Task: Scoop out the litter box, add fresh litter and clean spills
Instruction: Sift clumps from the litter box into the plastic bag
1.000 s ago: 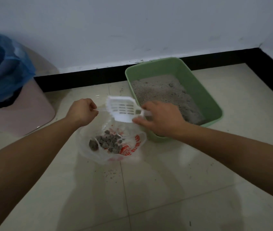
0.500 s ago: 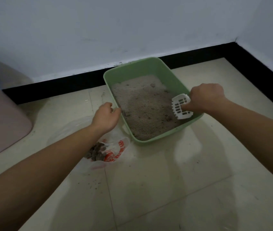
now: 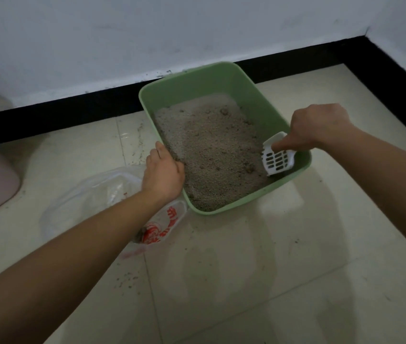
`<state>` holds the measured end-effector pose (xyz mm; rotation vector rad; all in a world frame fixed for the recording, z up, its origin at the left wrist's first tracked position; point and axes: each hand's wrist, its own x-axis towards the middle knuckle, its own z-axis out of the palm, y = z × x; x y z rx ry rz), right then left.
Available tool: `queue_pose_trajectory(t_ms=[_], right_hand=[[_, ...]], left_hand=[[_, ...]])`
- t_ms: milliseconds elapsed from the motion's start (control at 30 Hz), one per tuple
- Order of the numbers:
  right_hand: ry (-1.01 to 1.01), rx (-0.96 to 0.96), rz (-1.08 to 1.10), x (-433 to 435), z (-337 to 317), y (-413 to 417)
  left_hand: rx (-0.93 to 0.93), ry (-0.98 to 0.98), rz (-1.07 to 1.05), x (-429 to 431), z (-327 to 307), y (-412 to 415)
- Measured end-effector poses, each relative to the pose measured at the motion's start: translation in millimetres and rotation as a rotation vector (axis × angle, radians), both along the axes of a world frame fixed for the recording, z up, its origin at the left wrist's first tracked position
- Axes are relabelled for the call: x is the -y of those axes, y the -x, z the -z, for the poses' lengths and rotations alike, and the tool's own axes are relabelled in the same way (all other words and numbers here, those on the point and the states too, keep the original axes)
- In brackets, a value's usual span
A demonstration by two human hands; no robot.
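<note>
The green rectangular plastic litter box (image 3: 244, 95) stands on the beige tiled floor (image 3: 246, 281) at the centre of the frame and is filled with grey litter (image 3: 209, 145). The left hand (image 3: 163, 175) grasps its left rim. The right hand (image 3: 318, 127) is clenched around a white slotted plastic scoop (image 3: 277, 161), which touches the litter at the right side of the box. A clear plastic bag with red print (image 3: 164, 227) lies at the lower left of the box.

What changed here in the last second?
The right hand carried the white scoop from above the plastic bag rightward into the green litter box, its tip now in the litter. The left hand let go of the bag and grips the box's left rim. Unchanged: the right hand's hold on the scoop; the bag lies on the floor.
</note>
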<state>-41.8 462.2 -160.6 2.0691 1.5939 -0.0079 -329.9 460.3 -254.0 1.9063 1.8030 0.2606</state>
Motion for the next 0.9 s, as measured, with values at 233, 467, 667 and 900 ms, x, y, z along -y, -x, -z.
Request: queue_pose_trajectory(t_ms=[233,467,667,900], right_hand=[[0.051,-0.057,0.059,-18.1,8.2,-9.8],[0.008,-0.334,0.073,-14.6,46.1,14.2],[-0.027,-0.621,0.084,-4.3,74.6,35.5],[-0.133,-0.796,0.142,-19.3,102.1,78.7]], left_hand=[[0.05,-0.002,0.023,-2.8,5.7,6.2],[0.107,-0.032,0.032,-4.8,13.9,8.9],[0.162,-0.034,0.032,-2.9,22.6,11.7],[0.16,-0.035,0.024,-3.3,23.9,11.3]])
